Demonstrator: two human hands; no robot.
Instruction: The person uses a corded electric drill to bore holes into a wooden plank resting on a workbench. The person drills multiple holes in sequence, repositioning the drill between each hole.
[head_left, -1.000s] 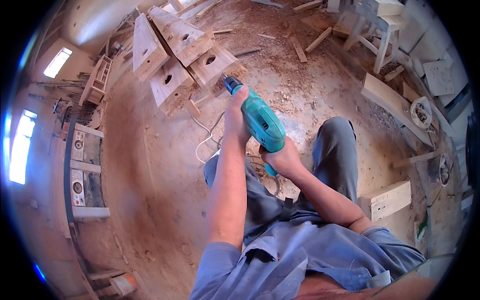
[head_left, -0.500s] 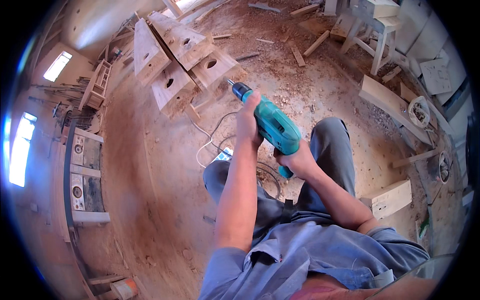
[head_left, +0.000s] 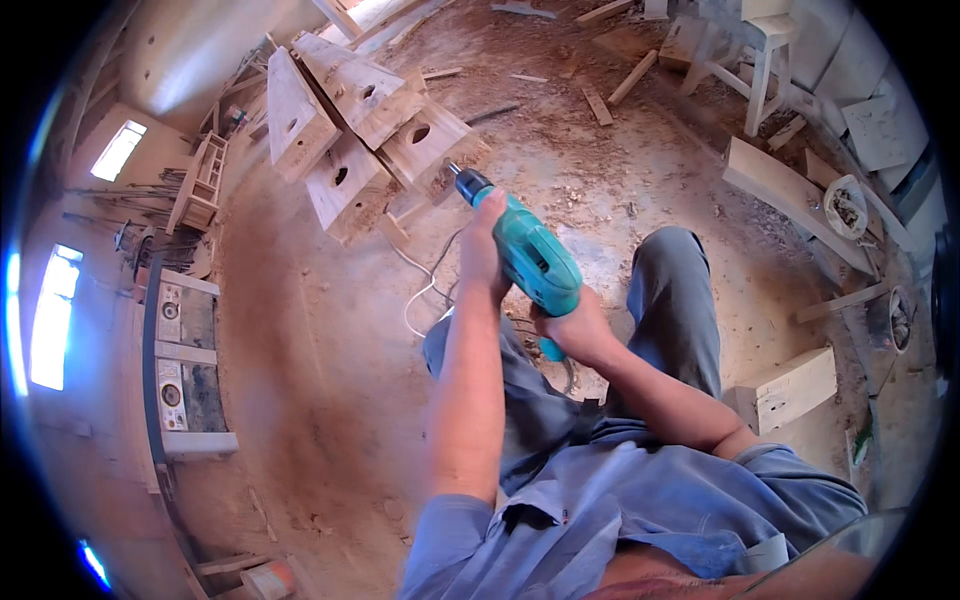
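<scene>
Between my two hands is a teal power drill (head_left: 540,258) with a black chuck, its bit aimed up and left. My left hand (head_left: 483,240) wraps round the front of the body, just behind the chuck. My right hand (head_left: 580,325) grips the rear handle, most of which the fingers cover. Ahead of the bit stands a cluster of pale tapered wooden blocks (head_left: 425,145) with round holes in their faces. The bit tip lies close to the lower right block; whether it touches the wood I cannot tell.
A cable (head_left: 432,280) lies on the dusty floor by my knee. To the right are a long timber beam (head_left: 790,205), a short block (head_left: 795,390), a bucket (head_left: 846,207) and a wooden stool (head_left: 765,70). Wooden frames with dark panels (head_left: 190,350) stand along the left.
Both hands have carried the drill slightly left, and its bit now appears nearer the wooden blocks. The view has shifted a little, and my right knee sits slightly higher.
</scene>
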